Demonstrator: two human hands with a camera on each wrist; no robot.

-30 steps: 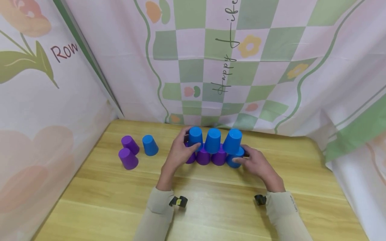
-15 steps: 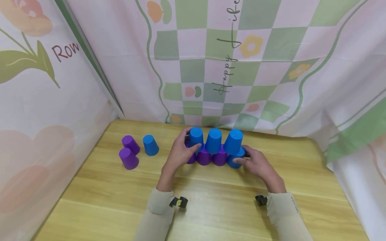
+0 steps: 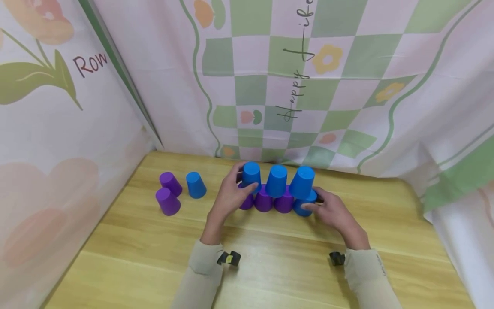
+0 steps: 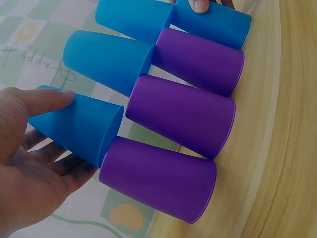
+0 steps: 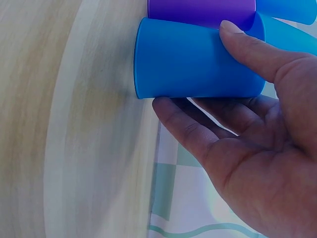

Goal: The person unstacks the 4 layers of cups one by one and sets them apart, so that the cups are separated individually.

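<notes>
Upside-down plastic cups stand in two tiers near the back of the table. Three purple cups [image 3: 264, 202] and a blue cup [image 5: 193, 62] at the right end make up the lower row. Above them sit three more blue cups, straddling the gaps between those below. My left hand [image 3: 228, 196] holds the upper left blue cup [image 4: 79, 121], thumb on its near side and fingers behind. Its rim rests on the leftmost purple cup [image 4: 158, 178]. With thumb and fingers, my right hand [image 3: 332, 211] grips the lower right blue cup around its side.
To the left, two purple cups [image 3: 168, 201] and one blue cup [image 3: 196, 185] stand apart, upside down, on the wooden table [image 3: 278, 266]. A patterned curtain [image 3: 251, 90] hangs right behind the table's back edge. Another printed cloth [image 3: 77, 137] borders the left side.
The head view has shifted slightly, so the scene sits a little further right. Both hands keep the same hold on their cups, and the stack keeps its arrangement.
</notes>
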